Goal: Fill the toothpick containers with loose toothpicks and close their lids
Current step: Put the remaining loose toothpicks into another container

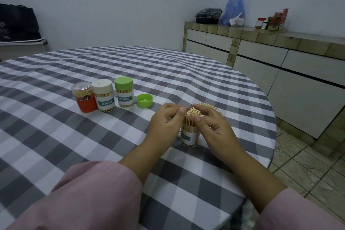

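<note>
While both hands work just right of the frame's centre, an open toothpick container [189, 136] stands upright on the checked counter [130, 65] between them, its white label partly hidden by the right hand [212, 125]. A bundle of toothpicks [189, 121] sticks up out of its mouth, and the left hand [166, 121] pinches these between thumb and curled fingers [174, 108]. The right hand's fingers are bent loosely beside the bundle, thumb tip against it; whether they actually clamp any sticks cannot be told. Just behind the hands, a small heap of loose toothpicks [207, 107] lies on the cloth. Left of centre, three closed containers stand in a row, touching or nearly so: a red-labelled jar [85, 97] with a clear lid, a white-lidded jar [103, 96], and a green-lidded jar [124, 92], all showing toothpicks inside. A loose green lid [144, 100] lies upside down just right of that row, well apart from the open container. Pink sleeves [97, 192] cover both forearms at the bottom of the frame. A blue plastic bag [234, 8] sits on the tiled sideboard at upper right.
</note>
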